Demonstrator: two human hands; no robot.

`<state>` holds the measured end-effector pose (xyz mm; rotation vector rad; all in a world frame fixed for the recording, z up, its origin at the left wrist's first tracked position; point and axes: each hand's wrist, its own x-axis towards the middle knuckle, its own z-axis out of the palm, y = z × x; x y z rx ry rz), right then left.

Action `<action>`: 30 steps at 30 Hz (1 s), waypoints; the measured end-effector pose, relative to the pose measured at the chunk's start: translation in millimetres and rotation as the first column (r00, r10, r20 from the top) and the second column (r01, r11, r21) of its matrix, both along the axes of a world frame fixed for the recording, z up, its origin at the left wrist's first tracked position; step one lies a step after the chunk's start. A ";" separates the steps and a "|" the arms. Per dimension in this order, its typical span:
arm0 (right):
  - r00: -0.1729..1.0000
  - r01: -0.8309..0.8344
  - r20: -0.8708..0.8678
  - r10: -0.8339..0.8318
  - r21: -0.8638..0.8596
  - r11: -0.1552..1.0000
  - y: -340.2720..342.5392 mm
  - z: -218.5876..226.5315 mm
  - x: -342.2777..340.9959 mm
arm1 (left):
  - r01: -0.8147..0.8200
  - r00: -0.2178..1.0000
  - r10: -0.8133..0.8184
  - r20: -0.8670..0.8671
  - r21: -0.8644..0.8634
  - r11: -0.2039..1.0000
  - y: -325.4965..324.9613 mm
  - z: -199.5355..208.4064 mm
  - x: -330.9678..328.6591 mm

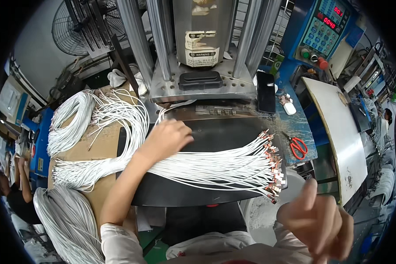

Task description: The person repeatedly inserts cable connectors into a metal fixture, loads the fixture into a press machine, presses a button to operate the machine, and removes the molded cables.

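My left hand (167, 138) is over the black work plate (211, 132), just in front of the metal press (202, 92). Its fingers are bent and drawn together, and their undersides are hidden. A few white cables (176, 104) come from the press opening and run down behind this hand. Below it, a bundle of white cables (211, 169) lies across the plate, passing under my left forearm. Their orange-and-metal connector ends (273, 169) fan out on the right. At the lower right my right hand (319, 220) is raised beyond the plate and smeared by motion.
Coiled white cables (70, 121) rest on cardboard (103, 141) at left, with a thick cable bundle (68, 220) nearer. Red-handled scissors (298, 148) and a phone (266, 92) lie right, below a blue control box (323, 31). A white bucket (255, 218) stands below the plate.
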<state>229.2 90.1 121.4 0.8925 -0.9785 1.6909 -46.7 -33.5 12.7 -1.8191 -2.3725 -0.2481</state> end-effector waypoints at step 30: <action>0.128 -0.830 0.872 -0.472 0.354 0.430 152.0 -81.6 -117.4 | -0.505 0.568 -0.332 0.753 0.637 0.583 -12.3 -7.3 17.5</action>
